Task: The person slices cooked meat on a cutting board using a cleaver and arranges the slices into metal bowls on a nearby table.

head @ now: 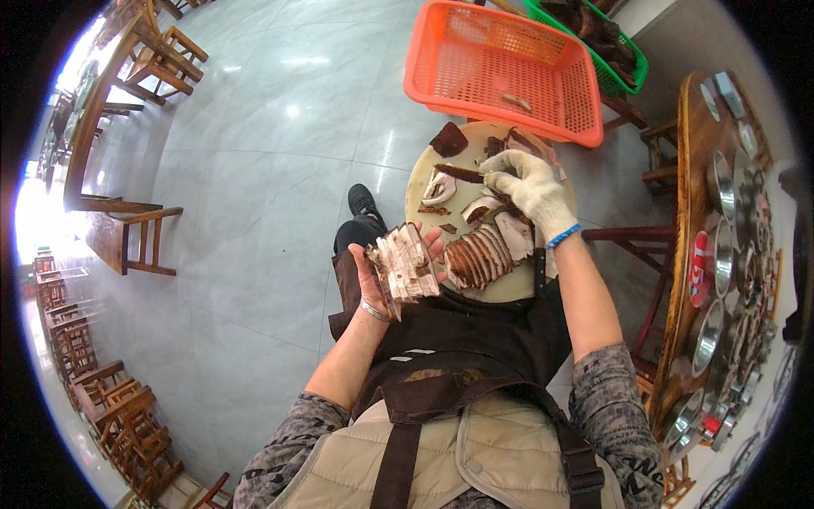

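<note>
My bare left hand holds a stack of sliced cured meat on its palm, left of a round cutting board. Over the board, my right hand wears a white knit glove and pinches a dark strip of meat. Below the glove, a row of meat slices leans together on the board. A dark meat chunk lies at the board's upper left, with pale pieces and scraps below it. The dark handle of a tool shows at the board's lower right; its other end is hidden.
Beyond the board stands an orange plastic basket with a small scrap inside. Behind it, a green basket holds dark meat. At right, a wooden table bears metal bowls. Wooden stools stand at left.
</note>
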Tool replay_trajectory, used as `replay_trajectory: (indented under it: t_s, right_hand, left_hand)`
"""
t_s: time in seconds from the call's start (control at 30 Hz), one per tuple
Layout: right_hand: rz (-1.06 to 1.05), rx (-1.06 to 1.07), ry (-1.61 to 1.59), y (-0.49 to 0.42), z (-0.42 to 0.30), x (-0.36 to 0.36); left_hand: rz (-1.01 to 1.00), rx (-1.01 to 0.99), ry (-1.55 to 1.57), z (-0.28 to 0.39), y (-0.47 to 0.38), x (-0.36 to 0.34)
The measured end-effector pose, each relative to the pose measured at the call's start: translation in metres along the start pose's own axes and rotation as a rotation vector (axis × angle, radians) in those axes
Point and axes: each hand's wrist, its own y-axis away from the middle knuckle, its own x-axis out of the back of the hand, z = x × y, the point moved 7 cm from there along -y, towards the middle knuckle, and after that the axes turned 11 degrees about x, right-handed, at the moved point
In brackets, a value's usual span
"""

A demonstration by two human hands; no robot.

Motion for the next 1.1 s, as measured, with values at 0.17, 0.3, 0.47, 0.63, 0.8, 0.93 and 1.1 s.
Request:
replay_trajectory:
  t_s: [0.17, 0.3, 0.47, 0.63, 0.8, 0.93, 1.1]
  right_hand:
    - [0.066, 0.276, 1.034, 0.005, -0.010, -0.011]
    - [-0.470, 0.021, 1.264, 0.009, 0.020, -0.043]
    - [-0.513, 0.000, 1.305, 0.005, 0.036, -0.047]
    - [-0.468, -0.021, 1.397, -0.001, 0.037, -0.052]
    - [-0.459, -0.085, 1.279, 0.005, 0.003, -0.051]
    - [-0.295, -0.058, 0.517, 0.039, -0.049, -0.054]
    - [-0.199, 0.039, -0.020, 0.077, -0.041, -0.084]
  left_hand:
    - [0.041, -0.012, -0.073, -0.001, 0.002, -0.008]
    - [0.010, 0.008, -0.049, -0.003, 0.002, -0.006]
    - [0.008, 0.006, -0.029, -0.004, 0.002, -0.008]
    - [-0.034, 0.014, -0.003, -0.006, 0.000, -0.013]
    - [-0.124, 0.026, -0.018, -0.006, 0.003, -0.028]
    - [-0.031, 0.007, -0.073, -0.006, 0.004, -0.029]
    - [-0.120, 0.038, -0.067, -0.009, 0.002, -0.023]
